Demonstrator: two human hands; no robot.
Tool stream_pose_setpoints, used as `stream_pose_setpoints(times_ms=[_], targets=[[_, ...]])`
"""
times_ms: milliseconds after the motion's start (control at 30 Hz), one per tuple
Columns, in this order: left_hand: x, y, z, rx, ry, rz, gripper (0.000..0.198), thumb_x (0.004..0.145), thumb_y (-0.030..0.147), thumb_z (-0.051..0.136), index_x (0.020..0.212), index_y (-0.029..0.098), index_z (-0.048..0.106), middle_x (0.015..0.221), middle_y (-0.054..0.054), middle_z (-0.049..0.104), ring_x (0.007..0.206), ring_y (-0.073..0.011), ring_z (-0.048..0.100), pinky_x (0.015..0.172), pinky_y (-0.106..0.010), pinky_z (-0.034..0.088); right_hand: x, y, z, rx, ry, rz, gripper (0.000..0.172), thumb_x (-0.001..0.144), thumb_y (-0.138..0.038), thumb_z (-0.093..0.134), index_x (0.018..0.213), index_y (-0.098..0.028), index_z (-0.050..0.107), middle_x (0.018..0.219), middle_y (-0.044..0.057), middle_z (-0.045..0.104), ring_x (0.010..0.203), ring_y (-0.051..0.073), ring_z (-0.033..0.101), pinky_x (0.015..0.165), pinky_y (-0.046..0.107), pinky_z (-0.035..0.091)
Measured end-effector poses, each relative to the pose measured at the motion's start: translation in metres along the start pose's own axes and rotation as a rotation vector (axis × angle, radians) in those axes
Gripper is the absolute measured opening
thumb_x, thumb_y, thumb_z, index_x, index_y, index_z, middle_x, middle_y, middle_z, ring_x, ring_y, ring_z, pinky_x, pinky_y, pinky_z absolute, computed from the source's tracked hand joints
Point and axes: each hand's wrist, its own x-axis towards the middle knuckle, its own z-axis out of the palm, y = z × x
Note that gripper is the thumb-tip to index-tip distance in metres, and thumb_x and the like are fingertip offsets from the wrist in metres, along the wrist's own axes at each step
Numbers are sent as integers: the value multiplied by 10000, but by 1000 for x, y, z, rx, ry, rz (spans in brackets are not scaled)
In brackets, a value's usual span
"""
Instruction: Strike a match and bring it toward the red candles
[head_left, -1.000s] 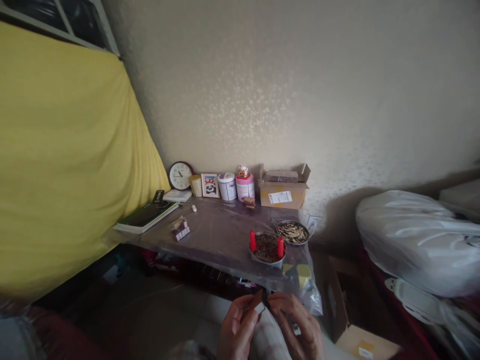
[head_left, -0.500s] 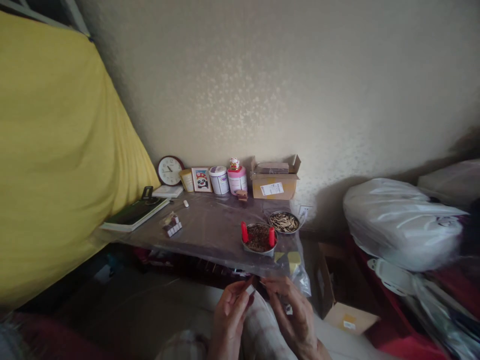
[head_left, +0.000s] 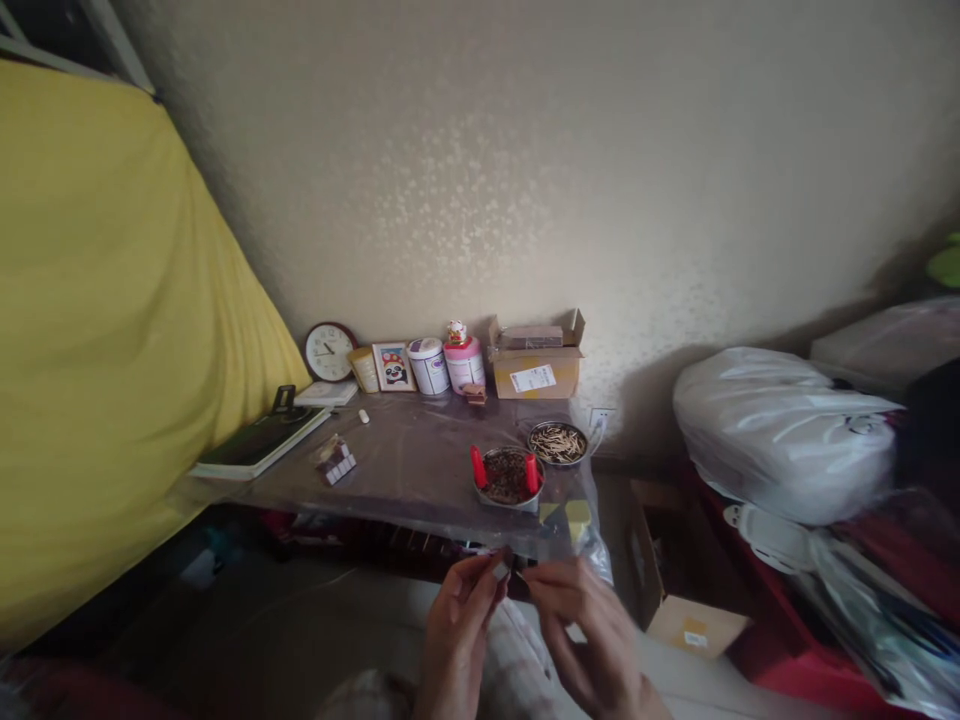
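Observation:
In the head view, my left hand (head_left: 461, 622) is low in the middle, its fingers closed around a small matchbox (head_left: 500, 569) with a pale side and a brown side. Beside it my right hand (head_left: 579, 630) pinches a thin matchstick (head_left: 520, 575) with the tip pointing toward the box. A narrow gap separates stick and box. Beyond my hands, a round tin of dark bits (head_left: 510, 478) has two red upright pieces at its rim. Behind it to the right sits a round tin of pale sticks (head_left: 558, 443).
The plastic-covered table (head_left: 405, 450) carries a stack of small boxes (head_left: 335, 460), a book (head_left: 262, 440), a clock (head_left: 330, 351), two canisters and an open carton (head_left: 536, 370). A yellow curtain (head_left: 135, 300) hangs left. An open box (head_left: 697, 620) and white bag (head_left: 780, 435) lie right.
The view has shifted slightly. My right hand has turned a little, and the matchstick's tip is still close to the matchbox. My left hand keeps its hold on the box.

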Motion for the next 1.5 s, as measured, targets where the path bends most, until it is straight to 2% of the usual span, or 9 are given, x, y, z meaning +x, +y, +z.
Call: stream_pose_setpoints(times_ms=[67, 200, 300, 433, 567, 767, 1067, 1267, 1500], targets=[[0, -1, 1, 21, 0, -12, 340, 596, 413, 798, 825, 175, 718, 856, -62, 726, 854, -184, 634, 813, -311, 493, -8, 21, 7, -109, -33, 65, 253, 854, -76, 500, 1025, -222, 615, 932, 63, 706, 824, 177, 666, 722, 295, 534], [5, -7, 0, 31, 36, -67, 398, 532, 429, 833, 802, 160, 716, 841, -68, 740, 832, -175, 643, 815, -301, 490, -16, 54, 7, -176, 192, 376, 131, 884, -216, 509, 917, -217, 636, 870, 50, 697, 796, 181, 659, 710, 284, 523], [8, -13, -2, 34, 79, -107, 446, 454, 452, 860, 747, 156, 700, 833, -82, 750, 797, -172, 644, 778, -288, 489, -12, 56, -7, -71, 316, 532, 137, 868, -299, 536, 845, -213, 641, 834, 32, 673, 784, 174, 633, 700, 262, 500], [10, -31, -9, 93, 19, -120, 348, 573, 401, 820, 792, 170, 677, 879, -87, 749, 843, -182, 647, 770, -284, 477, -9, 56, -22, 49, 421, 668, 180, 835, -371, 588, 806, -202, 647, 829, 28, 651, 791, 180, 598, 702, 267, 468], [14, -59, -19, 68, -2, -151, 404, 588, 436, 802, 867, 180, 662, 966, -107, 751, 809, -197, 667, 749, -310, 481, -10, 65, -29, 214, 502, 768, 220, 807, -417, 628, 826, -200, 651, 832, 24, 647, 777, 175, 577, 682, 264, 451], [19, -80, -20, 21, -149, -300, 413, 615, 398, 799, 935, 177, 659, 996, -107, 747, 806, -172, 652, 761, -308, 462, -6, 71, -34, 461, 559, 825, 229, 762, -418, 691, 820, -198, 665, 809, 18, 651, 720, 150, 567, 630, 239, 453], [35, -123, -33, -173, -94, -483, 435, 450, 369, 886, 809, 220, 690, 762, -27, 755, 697, -146, 658, 692, -278, 452, 3, 80, -34, 438, 600, 781, 222, 736, -409, 717, 798, -198, 688, 791, 17, 660, 735, 154, 583, 676, 261, 470], [36, -145, -43, -173, -99, -467, 392, 486, 328, 877, 811, 216, 689, 747, -12, 744, 683, -156, 676, 663, -274, 469, 9, 80, -29, 488, 560, 781, 222, 743, -400, 717, 817, -192, 690, 791, 28, 690, 730, 167, 607, 679, 276, 481], [35, -152, -44, -189, -48, -444, 399, 464, 349, 880, 790, 219, 691, 740, -12, 748, 655, -164, 685, 617, -267, 490, 20, 83, -21, 540, 555, 785, 235, 679, -406, 761, 761, -194, 703, 748, 18, 704, 687, 162, 612, 673, 274, 479]])
